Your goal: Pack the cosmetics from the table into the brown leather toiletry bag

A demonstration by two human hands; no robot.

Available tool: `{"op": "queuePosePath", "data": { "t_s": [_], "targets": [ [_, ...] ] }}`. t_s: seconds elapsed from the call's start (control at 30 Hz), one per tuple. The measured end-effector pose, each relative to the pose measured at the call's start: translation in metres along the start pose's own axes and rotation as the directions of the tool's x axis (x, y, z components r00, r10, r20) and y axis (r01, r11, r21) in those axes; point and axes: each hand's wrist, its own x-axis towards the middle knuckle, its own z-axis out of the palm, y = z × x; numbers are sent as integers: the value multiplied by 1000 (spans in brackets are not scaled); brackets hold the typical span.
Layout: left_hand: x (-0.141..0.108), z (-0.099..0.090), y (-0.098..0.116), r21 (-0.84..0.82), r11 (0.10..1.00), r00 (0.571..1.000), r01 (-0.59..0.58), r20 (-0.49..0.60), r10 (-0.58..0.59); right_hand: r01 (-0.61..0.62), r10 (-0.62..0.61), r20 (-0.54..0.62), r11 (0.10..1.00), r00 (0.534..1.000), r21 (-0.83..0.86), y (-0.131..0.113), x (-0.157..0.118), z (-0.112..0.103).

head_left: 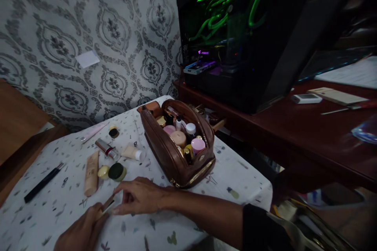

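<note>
My left hand [81,227] is closed around a slim brownish item [107,203] with a dark patch; blur hides its exact kind. Beside its far end is my right hand [140,196], thumb and forefinger apart, the forefinger at or very near the tip. Just beyond lie a dark-lidded round jar [117,171], a small gold-coloured round container [103,171] and a beige squeeze tube [92,173]. Behind my right forearm stands a brown makeup bag [165,157], unzipped and packed with several jars and bottles, including a pink-lidded jar [198,145].
On the patterned tablecloth [59,219] lie a black pencil-like stick [43,185], a silver bottle [106,149], a white-capped tube [133,152], a pale pink tube [94,131] and a small black-and-gold jar [113,131]. A computer case [235,55] stands on the reddish desk [306,125] at right.
</note>
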Motion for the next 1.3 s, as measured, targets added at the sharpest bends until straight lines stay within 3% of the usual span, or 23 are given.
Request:
{"op": "queuePosePath", "data": {
  "t_s": [0.1, 0.2, 0.3, 0.5, 0.7, 0.97, 1.1, 1.3],
  "targets": [
    [14, -2, 35, -64, 994, 994, -93, 44, 95, -17, 24, -76, 996, 997, 84, 1, 0, 1],
    [26, -5, 53, -182, 980, 996, -80, 17, 85, -46, 87, -141, 962, 986, 271, 0, 1, 1],
    [34, -10, 56, -253, 966, 999, -51, 2, 53, -24, 122, -232, 922, 965, 387, -5, 3, -1],
    [40, -21, 48, -391, 920, 1000, 7, 7, -4, 82, 150, -450, 886, 881, 456, -11, 6, -7],
    [53, -31, 62, -604, 794, 997, 69, 61, -40, 133, 168, -427, 797, 888, 590, -21, 6, -8],
    [82, -63, 103, -745, 667, 999, -22, 1, 35, 199, 69, -538, 883, 840, 425, -50, -6, -33],
    [93, -63, 120, -820, 572, 999, 5, 31, 36, 189, -5, -582, 948, 813, 256, -64, -16, -52],
    [110, -61, 147, -936, 351, 1000, 22, 16, -20, 170, -82, -588, 981, 805, 95, -85, -30, -67]
  ]
}}
